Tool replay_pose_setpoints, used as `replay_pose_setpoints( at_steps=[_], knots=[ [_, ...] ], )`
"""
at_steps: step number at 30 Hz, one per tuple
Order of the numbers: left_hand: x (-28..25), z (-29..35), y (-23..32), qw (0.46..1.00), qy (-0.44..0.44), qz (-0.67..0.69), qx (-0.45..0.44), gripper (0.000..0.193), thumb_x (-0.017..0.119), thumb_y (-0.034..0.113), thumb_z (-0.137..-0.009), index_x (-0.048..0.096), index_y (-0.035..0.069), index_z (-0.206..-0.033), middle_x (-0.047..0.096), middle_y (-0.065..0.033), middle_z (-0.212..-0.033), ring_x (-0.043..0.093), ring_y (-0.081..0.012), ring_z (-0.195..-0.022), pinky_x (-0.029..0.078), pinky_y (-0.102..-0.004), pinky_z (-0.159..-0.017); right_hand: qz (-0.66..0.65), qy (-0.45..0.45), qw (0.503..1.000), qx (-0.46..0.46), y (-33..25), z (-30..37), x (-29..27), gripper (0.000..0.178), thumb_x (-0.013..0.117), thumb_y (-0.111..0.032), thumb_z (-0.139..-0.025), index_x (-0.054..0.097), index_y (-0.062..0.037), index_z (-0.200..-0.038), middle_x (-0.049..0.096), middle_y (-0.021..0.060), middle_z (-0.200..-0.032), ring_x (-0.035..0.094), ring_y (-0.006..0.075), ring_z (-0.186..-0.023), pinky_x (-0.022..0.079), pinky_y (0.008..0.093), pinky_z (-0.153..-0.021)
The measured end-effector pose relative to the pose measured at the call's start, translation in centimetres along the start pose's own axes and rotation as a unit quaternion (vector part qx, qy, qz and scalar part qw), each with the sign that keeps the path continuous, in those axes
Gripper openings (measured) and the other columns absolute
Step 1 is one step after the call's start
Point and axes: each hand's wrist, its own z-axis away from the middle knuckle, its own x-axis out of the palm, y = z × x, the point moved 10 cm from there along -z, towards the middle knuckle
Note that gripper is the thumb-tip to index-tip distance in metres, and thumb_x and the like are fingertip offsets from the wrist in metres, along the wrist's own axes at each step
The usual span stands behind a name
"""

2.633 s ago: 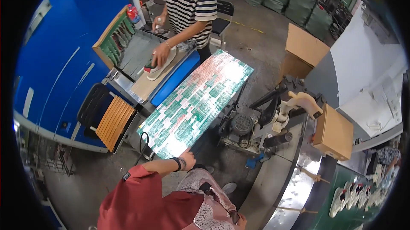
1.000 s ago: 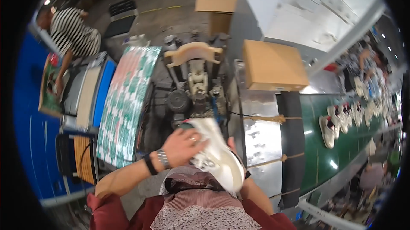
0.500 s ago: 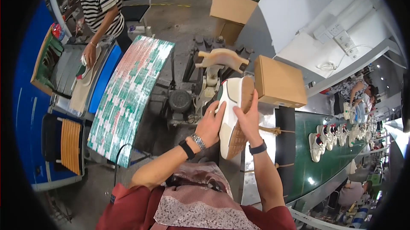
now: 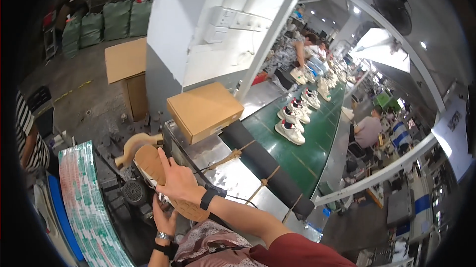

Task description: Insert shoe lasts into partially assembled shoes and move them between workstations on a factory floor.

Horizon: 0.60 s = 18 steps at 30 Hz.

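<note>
A white sneaker with a brown sole [image 4: 149, 161] is between my two hands at the lower left, its sole turned up toward me. My right hand [image 4: 177, 180] lies across the middle of the sole, with a finger stretched toward its far end. From beneath, my left hand [image 4: 162, 217] grips the sneaker's side; part of its fingers is hidden behind the shoe. Just past the shoe stands a machine with a curved tan pad [image 4: 136, 144] and a dark motor [image 4: 134, 191].
A closed cardboard box [image 4: 205, 109] sits on the metal end of a green conveyor belt [image 4: 277, 168] carrying several white sneakers [image 4: 295, 118]. A table wrapped in green-and-white tape [image 4: 91, 202] stands at left. A person in stripes [image 4: 30, 138] is at the far left; others sit along the belt.
The view has swung right, toward the conveyor. The sneaker has turned so its sole faces up, and my right hand has moved from its edge to across the sole.
</note>
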Motion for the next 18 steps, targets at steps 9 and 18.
replay_pose_setpoints(
  at_steps=[9,18],
  knots=[
    [6.4,-0.4,-3.1,0.844,-0.148,0.465,-0.222,0.084,0.04,0.072,-0.098,0.044,0.004,-0.148,0.059,-0.0106,-0.14,0.06,-0.0274,-0.124,0.052,-0.043,-0.097,-0.069,0.053,0.996,0.008,0.4,1.3,-0.3,0.102,0.077,-0.032,-0.072,0.023,0.003,-0.151,0.061,0.0282,-0.113,0.069,0.0454,-0.086,0.058,0.0493,-0.076],
    [8.3,-4.8,-3.2,0.785,-0.06,0.611,-0.088,0.064,0.049,0.056,-0.103,0.046,0.011,-0.148,0.054,-0.0071,-0.146,0.056,-0.0256,-0.129,0.048,-0.0391,-0.107,-0.089,0.116,0.989,-0.009,0.3,3.6,-1.5,0.103,0.079,-0.027,-0.071,0.021,-0.0001,-0.151,0.06,0.0287,-0.113,0.069,0.0455,-0.091,0.059,0.0484,-0.077]
  ],
)
